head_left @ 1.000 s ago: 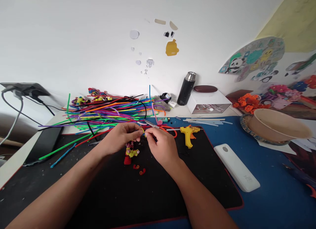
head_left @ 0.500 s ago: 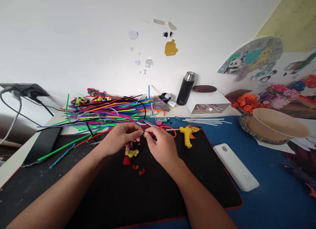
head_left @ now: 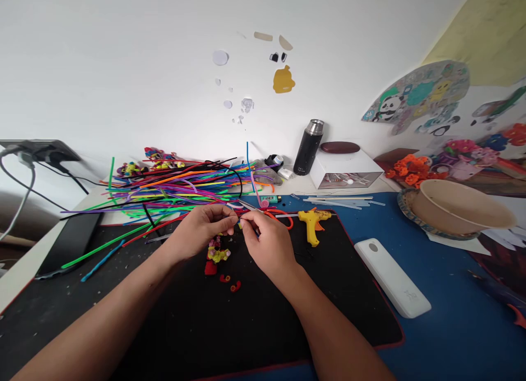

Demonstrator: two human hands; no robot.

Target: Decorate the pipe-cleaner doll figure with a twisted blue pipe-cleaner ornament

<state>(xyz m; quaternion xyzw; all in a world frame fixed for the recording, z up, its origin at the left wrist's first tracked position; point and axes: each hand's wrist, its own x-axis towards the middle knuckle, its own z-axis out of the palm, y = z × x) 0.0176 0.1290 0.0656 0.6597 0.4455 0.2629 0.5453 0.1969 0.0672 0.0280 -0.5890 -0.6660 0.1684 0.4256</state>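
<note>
My left hand (head_left: 207, 227) and my right hand (head_left: 268, 240) meet over the black mat (head_left: 263, 326), fingertips pinched close together. Something tiny sits between them, too small to make out; a bit of blue and yellow shows just under the fingertips. Below my hands lie a yellow and pink fuzzy figure (head_left: 218, 254), a red fuzzy piece (head_left: 211, 268) and two small curved red pieces (head_left: 235, 286). Scissors with orange-red handles (head_left: 289, 219) are partly hidden behind my right hand.
Colourful pipe cleaners (head_left: 176, 184) are heaped at the back left. Right of my hands are a yellow glue gun (head_left: 313, 226), a white power bank (head_left: 393, 278), glue sticks (head_left: 339, 201) and a beige bowl (head_left: 456, 206). A black flask (head_left: 308, 148) stands behind.
The view has shifted very slightly. Both hands keep nearly the same pinched pose, with only a slight movement at the fingertips.
</note>
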